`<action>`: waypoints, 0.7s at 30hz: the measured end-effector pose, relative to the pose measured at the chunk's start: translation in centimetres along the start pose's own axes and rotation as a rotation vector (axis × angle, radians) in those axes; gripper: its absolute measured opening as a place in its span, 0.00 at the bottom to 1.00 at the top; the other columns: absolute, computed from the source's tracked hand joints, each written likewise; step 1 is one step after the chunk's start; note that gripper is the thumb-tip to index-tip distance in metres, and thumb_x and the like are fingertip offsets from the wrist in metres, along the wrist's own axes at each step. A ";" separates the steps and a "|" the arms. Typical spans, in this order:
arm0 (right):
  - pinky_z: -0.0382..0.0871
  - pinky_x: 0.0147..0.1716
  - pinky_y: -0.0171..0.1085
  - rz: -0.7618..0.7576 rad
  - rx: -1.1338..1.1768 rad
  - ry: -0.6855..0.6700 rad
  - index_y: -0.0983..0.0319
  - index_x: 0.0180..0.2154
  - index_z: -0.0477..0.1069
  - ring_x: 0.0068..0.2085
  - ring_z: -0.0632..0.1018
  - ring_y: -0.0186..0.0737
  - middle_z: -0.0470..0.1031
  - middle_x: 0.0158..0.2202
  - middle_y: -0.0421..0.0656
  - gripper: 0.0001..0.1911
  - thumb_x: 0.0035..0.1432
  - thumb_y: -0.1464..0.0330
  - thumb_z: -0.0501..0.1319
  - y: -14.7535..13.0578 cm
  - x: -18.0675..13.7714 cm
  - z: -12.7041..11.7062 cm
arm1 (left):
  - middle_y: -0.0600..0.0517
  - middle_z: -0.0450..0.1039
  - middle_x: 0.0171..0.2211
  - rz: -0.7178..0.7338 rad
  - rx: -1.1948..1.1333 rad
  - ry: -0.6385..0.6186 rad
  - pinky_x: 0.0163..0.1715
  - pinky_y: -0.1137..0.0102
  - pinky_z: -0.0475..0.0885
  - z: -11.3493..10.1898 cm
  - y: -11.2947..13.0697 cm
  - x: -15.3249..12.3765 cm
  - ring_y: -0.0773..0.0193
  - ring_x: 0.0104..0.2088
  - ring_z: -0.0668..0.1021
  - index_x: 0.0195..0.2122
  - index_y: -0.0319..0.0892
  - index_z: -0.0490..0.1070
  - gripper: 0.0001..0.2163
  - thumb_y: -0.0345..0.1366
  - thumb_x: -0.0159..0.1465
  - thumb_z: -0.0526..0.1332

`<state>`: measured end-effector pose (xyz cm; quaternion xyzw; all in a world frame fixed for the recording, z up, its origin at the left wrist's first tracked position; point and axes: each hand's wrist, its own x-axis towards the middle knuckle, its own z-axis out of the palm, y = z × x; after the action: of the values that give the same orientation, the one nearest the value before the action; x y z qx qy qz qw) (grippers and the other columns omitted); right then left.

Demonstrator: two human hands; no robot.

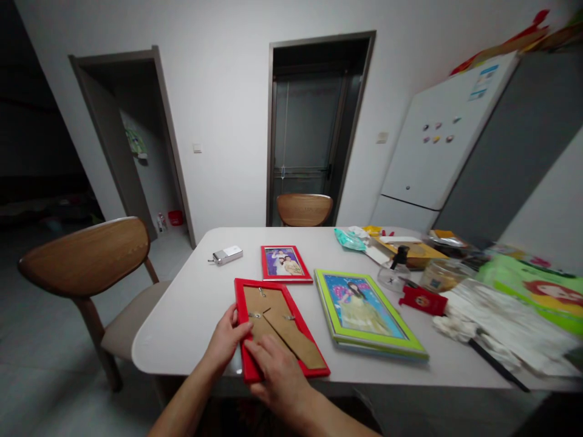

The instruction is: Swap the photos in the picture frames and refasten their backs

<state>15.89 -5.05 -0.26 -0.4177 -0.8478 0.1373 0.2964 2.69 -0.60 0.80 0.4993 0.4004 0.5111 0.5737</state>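
A red picture frame lies face down near the table's front edge, its brown cardboard back and folded stand facing up. My left hand grips the frame's left edge, thumb on the red border. My right hand lies on the lower part of the cardboard back, fingers pressed flat against it. Behind it lies a smaller red frame face up with a photo of two people. To the right lies a green frame with a picture of a figure in a dress.
A white table carries a silver device, a glass bottle, a red card, bags and papers at right. Wooden chairs stand left and behind. A fridge stands at right.
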 end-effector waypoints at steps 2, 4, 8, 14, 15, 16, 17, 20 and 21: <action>0.63 0.42 0.41 -0.049 -0.040 -0.026 0.63 0.46 0.64 0.41 0.66 0.44 0.66 0.41 0.48 0.27 0.39 0.75 0.60 0.4 -0.1 1.5 | 0.44 0.68 0.46 0.004 0.156 0.077 0.44 0.66 0.66 -0.9 -1.5 0.5 0.59 0.44 0.72 0.53 0.37 0.54 0.31 0.35 0.47 0.61; 0.63 0.41 0.41 -0.083 -0.079 -0.039 0.63 0.46 0.64 0.41 0.66 0.43 0.66 0.40 0.47 0.26 0.40 0.74 0.59 0.8 -0.2 2.4 | 0.45 0.67 0.48 0.019 0.369 0.143 0.46 0.67 0.64 -1.5 -2.5 0.7 0.59 0.46 0.71 0.53 0.38 0.54 0.30 0.33 0.48 0.60; 0.64 0.37 0.40 -0.082 -0.118 -0.064 0.61 0.43 0.66 0.38 0.67 0.42 0.67 0.37 0.46 0.22 0.42 0.75 0.58 1.2 -0.1 3.0 | 0.47 0.66 0.49 0.024 0.757 0.191 0.48 0.67 0.61 -1.9 -2.9 0.7 0.59 0.48 0.69 0.52 0.40 0.56 0.26 0.33 0.50 0.57; 0.63 0.39 0.37 -0.100 -0.048 -0.123 0.62 0.39 0.68 0.39 0.68 0.39 0.69 0.37 0.45 0.15 0.45 0.72 0.59 0.8 -0.1 1.8 | 0.48 0.66 0.49 0.034 0.932 0.197 0.49 0.66 0.57 -1.5 -2.7 0.3 0.58 0.49 0.67 0.52 0.41 0.57 0.24 0.33 0.52 0.56; 0.63 0.39 0.36 -0.106 -0.021 -0.134 0.62 0.38 0.69 0.39 0.68 0.38 0.69 0.37 0.45 0.13 0.46 0.71 0.59 1.0 -0.1 1.3 | 0.47 0.65 0.50 0.043 0.942 0.197 0.50 0.66 0.56 -1.5 -2.8 0.2 0.58 0.50 0.66 0.52 0.41 0.57 0.24 0.33 0.52 0.56; 0.63 0.39 0.35 -0.105 0.002 -0.137 0.62 0.38 0.69 0.39 0.68 0.38 0.69 0.37 0.44 0.12 0.48 0.70 0.58 1.3 0.0 0.7 | 0.47 0.65 0.50 0.055 0.948 0.193 0.51 0.65 0.55 -1.4 -2.8 0.2 0.58 0.50 0.66 0.52 0.40 0.57 0.24 0.33 0.52 0.55; 0.63 0.40 0.34 -0.089 0.017 -0.124 0.62 0.38 0.69 0.39 0.68 0.37 0.69 0.37 0.44 0.12 0.49 0.69 0.57 1.9 0.1 0.0 | 0.47 0.65 0.49 0.068 0.948 0.181 0.51 0.65 0.53 -1.4 -2.8 0.1 0.58 0.50 0.66 0.52 0.40 0.57 0.24 0.33 0.53 0.55; 0.62 0.41 0.34 0.046 -0.023 -0.018 0.63 0.39 0.69 0.40 0.68 0.36 0.69 0.39 0.46 0.12 0.53 0.70 0.53 4.5 0.6 -2.1 | 0.47 0.65 0.50 0.100 0.937 0.141 0.54 0.63 0.48 -1.4 -2.9 0.0 0.59 0.50 0.66 0.52 0.41 0.56 0.24 0.33 0.52 0.55; 0.61 0.41 0.35 0.103 -0.067 0.008 0.64 0.38 0.70 0.41 0.68 0.37 0.68 0.39 0.47 0.12 0.52 0.71 0.52 5.6 0.8 -2.8 | 0.47 0.64 0.50 0.100 0.937 0.134 0.54 0.62 0.47 -1.4 -2.9 0.0 0.58 0.51 0.66 0.53 0.41 0.55 0.25 0.33 0.52 0.56</action>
<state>20.76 -1.01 -0.46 -0.4712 -0.8280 0.1223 0.2782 1.93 -0.30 -2.33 0.6889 0.5994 0.3335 0.2343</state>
